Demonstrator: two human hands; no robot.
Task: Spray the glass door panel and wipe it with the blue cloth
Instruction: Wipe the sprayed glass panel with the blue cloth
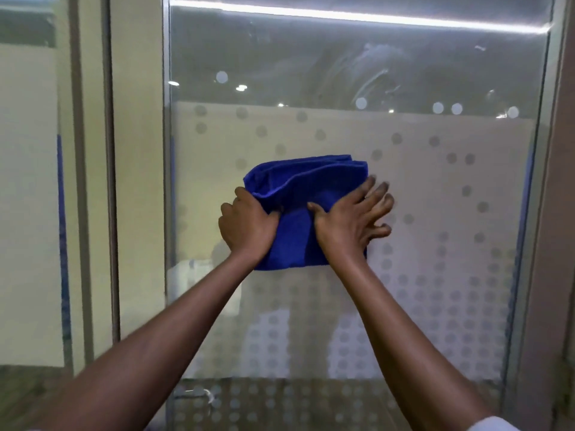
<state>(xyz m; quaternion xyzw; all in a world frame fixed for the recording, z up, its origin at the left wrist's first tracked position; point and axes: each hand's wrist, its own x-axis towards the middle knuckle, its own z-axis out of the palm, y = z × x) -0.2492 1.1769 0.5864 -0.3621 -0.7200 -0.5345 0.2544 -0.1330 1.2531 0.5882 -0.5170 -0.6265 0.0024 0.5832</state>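
Both hands on folded blue microfibre cloth (298,209), pressed against frosted, dot-patterned glass door panel (435,181). Left hand (247,227) clutches cloth's left edge, fingers curled. Right hand (348,223) flat, fingers spread, overlapping cloth's right edge. Cloth's lower middle hidden behind wrists. Smears above cloth, blurred. No spray bottle visible.

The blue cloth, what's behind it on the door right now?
The blue cloth lies against the frosted, dotted band of the glass door panel, pressed by the left hand and right hand. The glass directly under it is covered, so its state cannot be seen.
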